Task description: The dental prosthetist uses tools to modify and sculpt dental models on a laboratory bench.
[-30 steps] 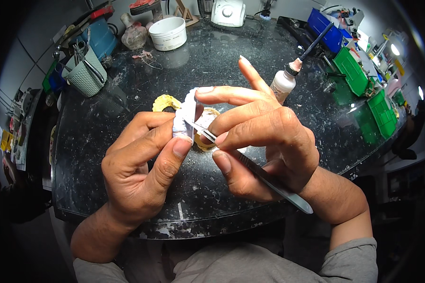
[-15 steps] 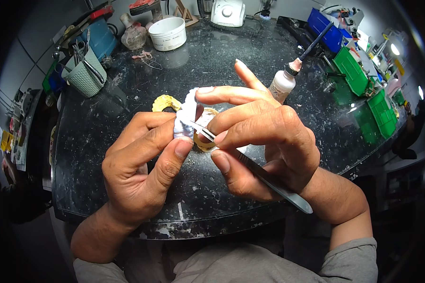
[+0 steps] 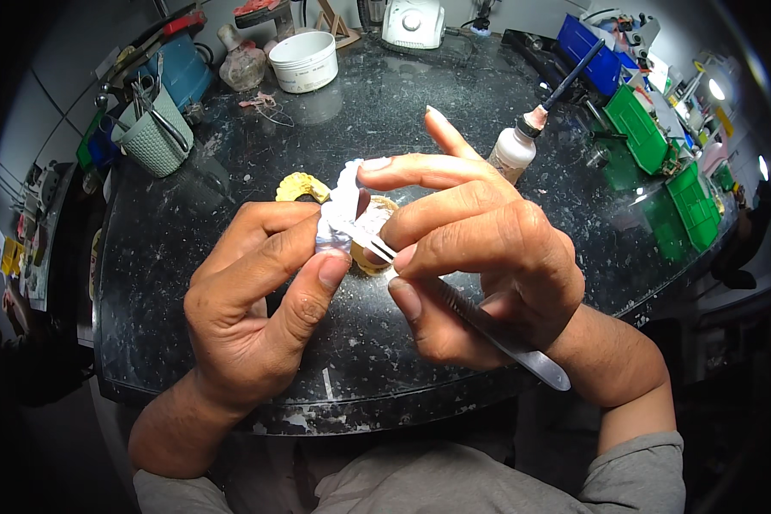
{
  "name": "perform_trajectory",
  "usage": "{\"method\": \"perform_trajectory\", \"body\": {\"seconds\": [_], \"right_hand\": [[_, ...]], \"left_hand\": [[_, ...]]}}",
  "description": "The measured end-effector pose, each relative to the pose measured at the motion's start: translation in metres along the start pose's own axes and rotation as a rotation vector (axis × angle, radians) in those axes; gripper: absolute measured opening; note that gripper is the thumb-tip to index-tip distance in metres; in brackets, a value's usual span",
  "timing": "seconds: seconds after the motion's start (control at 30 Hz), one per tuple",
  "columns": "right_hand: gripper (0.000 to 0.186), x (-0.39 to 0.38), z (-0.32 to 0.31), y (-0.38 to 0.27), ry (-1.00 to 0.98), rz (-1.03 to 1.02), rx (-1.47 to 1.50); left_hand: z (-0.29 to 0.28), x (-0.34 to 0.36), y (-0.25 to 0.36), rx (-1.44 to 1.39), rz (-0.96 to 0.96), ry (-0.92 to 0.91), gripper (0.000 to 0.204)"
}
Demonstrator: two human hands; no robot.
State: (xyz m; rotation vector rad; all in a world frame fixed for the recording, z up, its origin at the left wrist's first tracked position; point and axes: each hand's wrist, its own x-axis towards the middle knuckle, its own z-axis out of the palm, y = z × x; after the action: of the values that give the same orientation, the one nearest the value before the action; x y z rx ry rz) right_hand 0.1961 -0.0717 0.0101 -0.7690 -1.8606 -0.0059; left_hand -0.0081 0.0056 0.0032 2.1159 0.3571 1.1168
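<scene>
My left hand (image 3: pixel 257 308) grips a white scalloped piece (image 3: pixel 337 210), like a dental model, between thumb and fingers. My right hand (image 3: pixel 488 274) holds a metal scalpel (image 3: pixel 529 356) by its ribbed handle, the narrow tip (image 3: pixel 360 236) against the white piece and its rounded end toward me. My right index or middle fingertip reaches the upper part of the piece, and the little finger is raised. Behind my hands lie a yellow horseshoe-shaped piece (image 3: pixel 293 187) and a round tan dish (image 3: pixel 377 206) with white material, partly hidden.
On the dark, spattered bench (image 3: pixel 163 325) stand a white bottle (image 3: pixel 512 151) at right, a cup of tools (image 3: pixel 150 137) at left, a white tub (image 3: pixel 304 64) and white device (image 3: pixel 413 24) at back. Blue (image 3: pixel 582 60) and green bins (image 3: pixel 634 128) line the right side.
The scalpel and my right hand have shifted very slightly, and the handle now catches more light. My left hand and the white piece are nearly still.
</scene>
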Motion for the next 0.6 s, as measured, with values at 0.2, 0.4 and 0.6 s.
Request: {"method": "perform_trajectory", "body": {"seconds": [0.2,0.4,0.6], "right_hand": [[0.034,-0.0006,0.0013,0.0004,0.019,-0.007,-0.016],[0.036,-0.0002,-0.0001,0.0003,0.001,-0.01,-0.008],[0.037,-0.0002,-0.0007,0.0001,0.013,-0.005,-0.021]], "left_hand": [[0.0006,0.0007,0.0013,-0.001,-0.01,0.0,0.02],[0.0013,-0.0002,0.0,-0.03,-0.006,0.014,0.02],[0.0001,0.0007,0.0013,-0.011,-0.003,-0.004,0.02]]}}
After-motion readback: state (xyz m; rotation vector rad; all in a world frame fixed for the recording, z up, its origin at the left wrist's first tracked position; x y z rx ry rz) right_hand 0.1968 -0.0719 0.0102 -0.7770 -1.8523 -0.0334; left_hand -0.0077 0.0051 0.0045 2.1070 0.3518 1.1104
